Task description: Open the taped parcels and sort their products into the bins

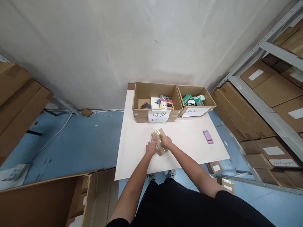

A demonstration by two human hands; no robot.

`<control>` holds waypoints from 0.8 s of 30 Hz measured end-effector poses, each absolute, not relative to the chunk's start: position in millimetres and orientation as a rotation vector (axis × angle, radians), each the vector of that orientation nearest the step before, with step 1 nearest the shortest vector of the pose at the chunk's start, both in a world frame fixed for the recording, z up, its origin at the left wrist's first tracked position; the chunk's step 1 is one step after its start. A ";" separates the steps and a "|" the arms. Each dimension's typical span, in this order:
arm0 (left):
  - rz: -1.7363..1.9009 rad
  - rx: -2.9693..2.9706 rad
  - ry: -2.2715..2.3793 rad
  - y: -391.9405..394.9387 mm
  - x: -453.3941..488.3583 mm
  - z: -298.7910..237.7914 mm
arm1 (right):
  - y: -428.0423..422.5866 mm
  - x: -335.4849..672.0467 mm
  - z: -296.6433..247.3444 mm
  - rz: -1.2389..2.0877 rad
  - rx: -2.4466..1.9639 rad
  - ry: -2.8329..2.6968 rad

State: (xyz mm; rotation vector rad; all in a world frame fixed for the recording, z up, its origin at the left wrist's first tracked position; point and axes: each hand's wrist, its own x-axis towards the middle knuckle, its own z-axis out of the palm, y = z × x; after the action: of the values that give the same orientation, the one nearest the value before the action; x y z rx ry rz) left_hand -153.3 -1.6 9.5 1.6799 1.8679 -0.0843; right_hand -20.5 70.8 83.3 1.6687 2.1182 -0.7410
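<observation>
Two grips: my left hand (151, 147) and right hand (166, 142) clamp the taped parcel (157, 135); slick tape could let it slip.

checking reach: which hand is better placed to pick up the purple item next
Right, probably: the purple item lies right of the parcel, nearer the right hand than the left hand.

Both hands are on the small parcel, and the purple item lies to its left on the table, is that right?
Not quite. The head view shows the left hand and right hand on the parcel, but the purple item lies to its right on the table.
</observation>
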 end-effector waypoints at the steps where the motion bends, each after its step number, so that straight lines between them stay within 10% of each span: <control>1: -0.091 1.685 1.872 -1.2 -153.2 10.2 | 66.5 -18.1 84.7 -0.715 1.632 2.109; 14: -0.155 1.712 1.881 7.2 -154.3 14.4 | -43.0 80.2 93.5 -0.727 1.549 2.002; 24: -0.042 1.676 2.116 1.2 -74.7 8.9 | 7.2 107.8 58.5 -0.928 2.364 1.885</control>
State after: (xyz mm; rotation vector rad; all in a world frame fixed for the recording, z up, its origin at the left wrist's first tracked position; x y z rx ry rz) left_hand -74.7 1.2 8.9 1.6758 2.1163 -0.0424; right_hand 107.8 7.2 58.5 2.3642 1.8850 -0.9279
